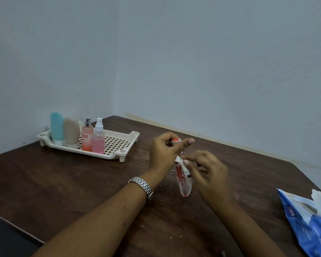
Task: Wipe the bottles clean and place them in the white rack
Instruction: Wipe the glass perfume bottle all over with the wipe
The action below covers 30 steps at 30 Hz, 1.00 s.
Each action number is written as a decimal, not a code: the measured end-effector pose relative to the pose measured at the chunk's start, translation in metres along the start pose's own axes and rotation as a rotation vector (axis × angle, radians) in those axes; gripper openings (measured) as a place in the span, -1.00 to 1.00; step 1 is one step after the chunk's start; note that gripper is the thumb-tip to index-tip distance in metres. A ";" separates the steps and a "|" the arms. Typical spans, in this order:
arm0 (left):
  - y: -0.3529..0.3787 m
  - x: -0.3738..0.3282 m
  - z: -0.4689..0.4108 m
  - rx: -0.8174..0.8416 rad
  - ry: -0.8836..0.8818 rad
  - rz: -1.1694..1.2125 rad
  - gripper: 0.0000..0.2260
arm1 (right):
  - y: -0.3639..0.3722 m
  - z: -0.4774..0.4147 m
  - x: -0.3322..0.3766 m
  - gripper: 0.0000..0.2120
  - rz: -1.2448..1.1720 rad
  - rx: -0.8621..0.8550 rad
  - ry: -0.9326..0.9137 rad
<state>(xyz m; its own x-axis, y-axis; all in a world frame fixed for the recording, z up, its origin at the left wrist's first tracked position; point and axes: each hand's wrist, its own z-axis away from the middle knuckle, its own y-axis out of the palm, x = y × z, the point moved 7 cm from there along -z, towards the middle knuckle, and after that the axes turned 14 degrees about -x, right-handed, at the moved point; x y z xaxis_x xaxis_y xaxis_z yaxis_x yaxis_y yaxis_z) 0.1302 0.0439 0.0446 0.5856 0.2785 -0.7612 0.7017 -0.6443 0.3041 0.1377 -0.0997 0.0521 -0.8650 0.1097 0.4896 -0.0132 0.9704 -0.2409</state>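
Risks, judged from this frame: the bottle [184, 182] is being steadied only at its top end, so a hard stroke of the wipe [180, 161] could be twisting it out of the left hand [163, 151]. The smooth clear body is probably getting slippery if the wipe is damp. The wipe is bunching into a small wad, so it may be missing the lower body and the printed side. White crumbs [236, 189] are lying on the table [82, 182] near the bottle and could be sticking to it if it is getting laid down. The rack [119, 143] is carrying four bottles crowded at its left end, and a careless placing could be knocking the two sprays [87, 138] over.

Grip: the left hand is curling round the neck just under the red cap [175, 140], thumb sticking out to the right. The right hand [206, 169] is pinching the wipe between thumb and fingertips, pressing it on the bottle's shoulder.

Position: the bottle is sitting between the hands, over the table, right of the rack and well apart from it, tilting with its cap away from the camera. Cannot tell whether its base is touching the table.

Look: slim clear body, red cap, red print running down its length; contents are not showing clearly
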 end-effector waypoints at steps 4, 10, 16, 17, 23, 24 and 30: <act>0.000 0.002 -0.002 -0.002 0.022 -0.003 -0.65 | 0.003 -0.002 0.006 -0.85 0.077 0.045 -0.111; -0.003 0.011 -0.007 -0.018 -0.004 -0.003 -0.63 | 0.011 0.007 0.002 -0.77 0.163 0.347 -0.215; -0.011 0.023 -0.010 -0.071 -0.086 0.009 -0.63 | 0.014 0.012 -0.030 -0.87 0.134 0.519 0.026; -0.012 0.025 -0.011 -0.079 -0.085 0.001 -0.60 | 0.014 0.014 -0.036 -0.85 0.161 0.580 0.069; -0.014 0.029 -0.013 -0.091 -0.139 -0.002 -0.37 | 0.011 0.015 -0.046 -0.77 0.280 0.589 0.137; -0.014 0.030 -0.013 -0.087 -0.152 -0.001 -0.38 | 0.008 0.012 -0.048 -0.76 0.316 0.542 0.133; -0.013 0.034 -0.012 -0.068 -0.208 0.017 -0.45 | 0.005 0.016 -0.057 -0.84 0.190 0.451 0.310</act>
<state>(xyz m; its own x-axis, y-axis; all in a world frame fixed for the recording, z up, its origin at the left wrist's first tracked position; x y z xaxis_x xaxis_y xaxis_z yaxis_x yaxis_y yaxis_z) 0.1455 0.0700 0.0214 0.5062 0.1104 -0.8553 0.7224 -0.5959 0.3507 0.1786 -0.1048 0.0097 -0.6869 0.3970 0.6087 -0.1431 0.7473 -0.6489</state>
